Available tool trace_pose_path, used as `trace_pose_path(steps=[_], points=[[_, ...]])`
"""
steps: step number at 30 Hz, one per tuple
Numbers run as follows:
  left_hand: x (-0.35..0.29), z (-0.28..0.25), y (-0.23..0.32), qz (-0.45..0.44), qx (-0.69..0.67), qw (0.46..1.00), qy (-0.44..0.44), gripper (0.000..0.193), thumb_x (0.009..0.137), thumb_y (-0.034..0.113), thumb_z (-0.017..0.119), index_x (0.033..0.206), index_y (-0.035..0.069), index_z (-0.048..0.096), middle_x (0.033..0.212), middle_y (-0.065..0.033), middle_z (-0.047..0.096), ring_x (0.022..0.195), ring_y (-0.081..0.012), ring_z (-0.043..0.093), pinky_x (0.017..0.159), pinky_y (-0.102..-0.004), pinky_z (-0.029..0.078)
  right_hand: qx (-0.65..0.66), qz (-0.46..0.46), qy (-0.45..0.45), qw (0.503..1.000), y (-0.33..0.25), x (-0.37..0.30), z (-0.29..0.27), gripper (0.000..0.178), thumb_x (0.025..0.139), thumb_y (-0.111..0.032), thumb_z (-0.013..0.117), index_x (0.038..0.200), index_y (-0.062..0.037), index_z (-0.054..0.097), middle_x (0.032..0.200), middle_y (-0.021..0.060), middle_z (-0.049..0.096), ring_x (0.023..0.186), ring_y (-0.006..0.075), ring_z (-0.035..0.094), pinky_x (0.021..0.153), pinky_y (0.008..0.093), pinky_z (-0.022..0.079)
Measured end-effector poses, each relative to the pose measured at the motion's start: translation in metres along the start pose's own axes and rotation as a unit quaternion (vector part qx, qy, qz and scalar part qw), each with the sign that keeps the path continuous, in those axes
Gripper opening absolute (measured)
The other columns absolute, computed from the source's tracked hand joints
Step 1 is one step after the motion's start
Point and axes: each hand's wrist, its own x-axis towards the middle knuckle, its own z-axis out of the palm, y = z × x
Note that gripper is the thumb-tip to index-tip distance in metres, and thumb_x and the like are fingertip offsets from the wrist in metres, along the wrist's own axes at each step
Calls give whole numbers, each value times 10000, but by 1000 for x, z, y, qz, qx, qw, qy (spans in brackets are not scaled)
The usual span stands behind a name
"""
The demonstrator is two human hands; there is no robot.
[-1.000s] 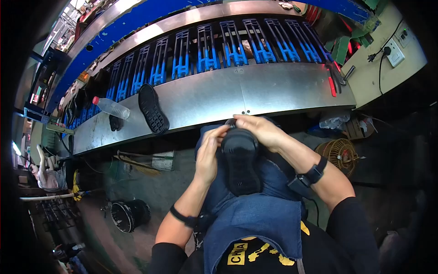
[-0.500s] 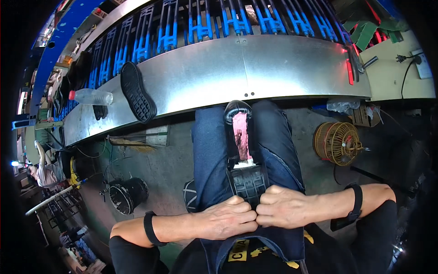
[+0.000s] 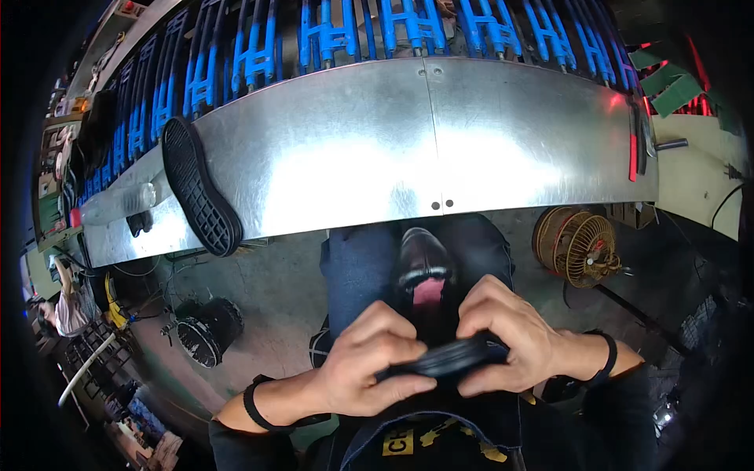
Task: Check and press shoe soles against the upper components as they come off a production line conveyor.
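Note:
A black shoe [image 3: 424,250] lies between my thighs, toe pointing away, a pink patch [image 3: 429,290] showing on its upturned underside. Over its near part I grip a black rubber shoe sole [image 3: 444,359], seen edge-on and slightly blurred. My left hand [image 3: 371,361] pinches the sole's left side, thumb below and curled fingers above. The right side is held the same way by my right hand [image 3: 512,336]. The hands hide the shoe's heel, and I cannot tell whether the sole touches it. Another black sole [image 3: 200,188] lies tread up at the bench's left.
Ahead runs a metal bench [image 3: 345,149], with blue and black racks [image 3: 326,35] behind it. A plastic bottle [image 3: 118,206] lies at its left, a red-handled tool [image 3: 633,149] at its right. On the floor are a dark bucket [image 3: 208,330] and a round wicker cage [image 3: 577,243]. A person [image 3: 69,310] is far left.
My hands have moved apart and changed from closed fists to a pinch on the sole's two sides. The sole's near end is now tilted up. The view has shifted.

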Motion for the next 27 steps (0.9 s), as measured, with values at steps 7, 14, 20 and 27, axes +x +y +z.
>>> trace_pose_path(steps=[7,14,20,27], points=[[37,-19,-24,-130,-21,991,27,275,841,77,787,1040,-5,615,919,-112,596,783,-215,573,647,-309,454,-3,153,65,986,28,24,2,423,847,-141,791,1095,-18,471,967,138,516,767,252,539,640,359,463],[51,-33,-26,-54,270,961,-39,350,806,129,795,1087,9,624,1029,-139,575,927,-292,559,758,-389,484,-132,130,151,971,33,30,0,505,810,-160,828,1136,-10,472,1020,146,491,836,247,548,655,343,495],[32,-24,-28,-28,46,998,18,253,808,83,765,1038,5,693,1138,-157,671,1034,-313,634,892,-395,498,92,218,151,960,32,15,13,540,798,-191,836,1200,12,538,1222,125,491,1142,257,540,980,364,476],[-40,16,20,52,51,996,59,868,651,321,894,1351,-15,506,1448,-263,380,1290,-352,458,1068,-442,386,173,-35,59,983,-10,-28,63,486,862,-339,708,1223,-16,663,1476,275,308,1330,389,393,1105,468,331]])
